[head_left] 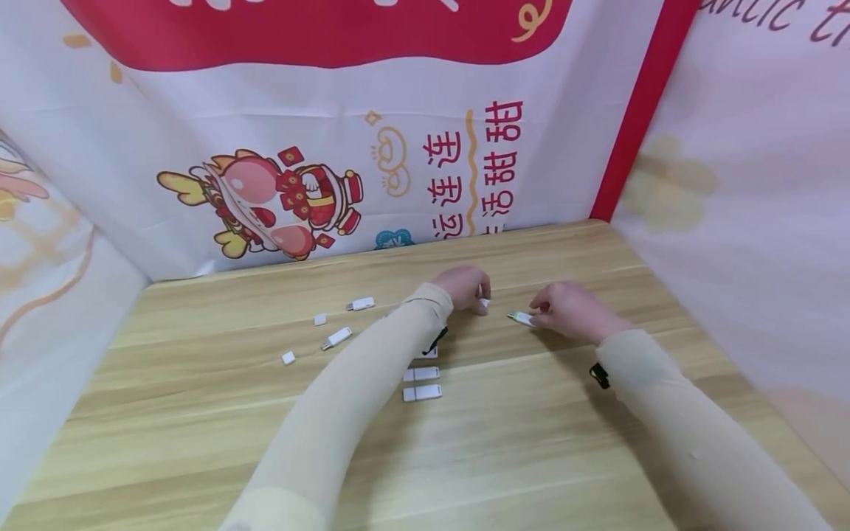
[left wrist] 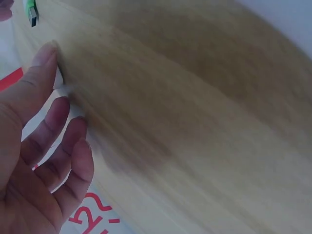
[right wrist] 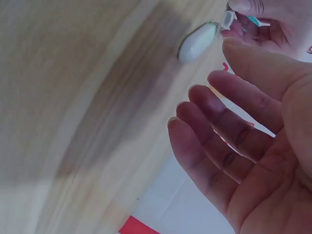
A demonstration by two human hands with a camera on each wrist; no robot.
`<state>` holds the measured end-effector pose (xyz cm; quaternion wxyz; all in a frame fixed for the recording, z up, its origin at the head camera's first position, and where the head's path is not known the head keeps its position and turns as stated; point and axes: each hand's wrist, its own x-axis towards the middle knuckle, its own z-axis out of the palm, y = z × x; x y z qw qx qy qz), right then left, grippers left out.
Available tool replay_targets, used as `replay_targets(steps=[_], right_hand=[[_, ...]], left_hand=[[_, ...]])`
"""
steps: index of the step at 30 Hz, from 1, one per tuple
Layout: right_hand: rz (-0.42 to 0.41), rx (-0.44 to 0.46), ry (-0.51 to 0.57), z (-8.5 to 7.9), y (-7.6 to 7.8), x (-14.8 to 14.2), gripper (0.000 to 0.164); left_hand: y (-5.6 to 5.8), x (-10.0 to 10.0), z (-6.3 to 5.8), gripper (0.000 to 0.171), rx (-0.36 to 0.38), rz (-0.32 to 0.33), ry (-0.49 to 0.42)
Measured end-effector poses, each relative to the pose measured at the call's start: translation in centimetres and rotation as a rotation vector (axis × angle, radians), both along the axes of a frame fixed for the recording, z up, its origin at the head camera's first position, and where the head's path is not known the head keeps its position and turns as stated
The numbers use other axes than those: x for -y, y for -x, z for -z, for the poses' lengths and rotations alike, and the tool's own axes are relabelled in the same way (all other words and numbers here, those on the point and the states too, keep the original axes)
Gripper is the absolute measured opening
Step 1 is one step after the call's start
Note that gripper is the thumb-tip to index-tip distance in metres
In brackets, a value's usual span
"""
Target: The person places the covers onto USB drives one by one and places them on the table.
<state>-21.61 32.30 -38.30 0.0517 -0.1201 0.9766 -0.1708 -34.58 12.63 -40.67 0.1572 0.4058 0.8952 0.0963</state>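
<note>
My left hand (head_left: 462,287) pinches a small white cap (right wrist: 227,19) between thumb and index finger, low over the wooden table. In the left wrist view most of the cap (left wrist: 59,78) is hidden behind the thumb. Just right of it, an uncapped white USB stick (head_left: 522,318) with a green edge lies on the table, its metal plug pointing left toward the cap. The right hand (head_left: 574,313) hovers beside the stick's rear end. From the right wrist its fingers look loosely bent with nothing between them, and the stick (right wrist: 197,44) lies apart from them.
Two more uncapped USB sticks (head_left: 336,338) lie at the left, with two loose white caps (head_left: 288,358) near them. Several capped sticks (head_left: 421,393) form a column in the middle, partly hidden by the left sleeve (head_left: 358,398). A printed cloth (head_left: 319,103) hangs behind the table (head_left: 531,442).
</note>
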Motion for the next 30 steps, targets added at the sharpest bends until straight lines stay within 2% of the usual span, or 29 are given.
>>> replay_targets(steps=[4, 9, 12, 15, 19, 25, 30], right_hand=[[-0.007, -0.012, -0.004, 0.5, 0.5, 0.8, 0.019], [-0.01, -0.011, -0.035, 1.2, 1.1, 1.6, 0.011], [-0.002, -0.024, -0.044, 1.4, 1.2, 1.9, 0.01], [-0.003, -0.043, -0.042, 1.6, 1.1, 1.9, 0.009], [-0.027, -0.063, -0.056, 1.4, 1.0, 2.2, 0.004], [-0.068, -0.073, -0.14, 0.8, 0.5, 2.6, 0.022], [-0.097, -0.127, -0.186, 0.7, -0.2, 2.8, 0.024]], left_hand=[[-0.3, 0.3, -0.1, 0.019, 0.009, -0.01, -0.006], [-0.5, 0.6, 0.1, 0.02, -0.064, 0.035, 0.014], [-0.9, 0.7, -0.2, 0.02, -0.093, 0.043, 0.016], [-1.6, 0.9, -1.1, 0.017, -0.113, 0.043, 0.0], [-3.0, 2.3, -2.8, 0.012, -0.121, 0.063, -0.053], [-5.5, 5.3, -4.8, 0.011, -0.145, 0.12, -0.131], [-7.7, 8.5, -6.2, 0.012, -0.15, 0.123, -0.188]])
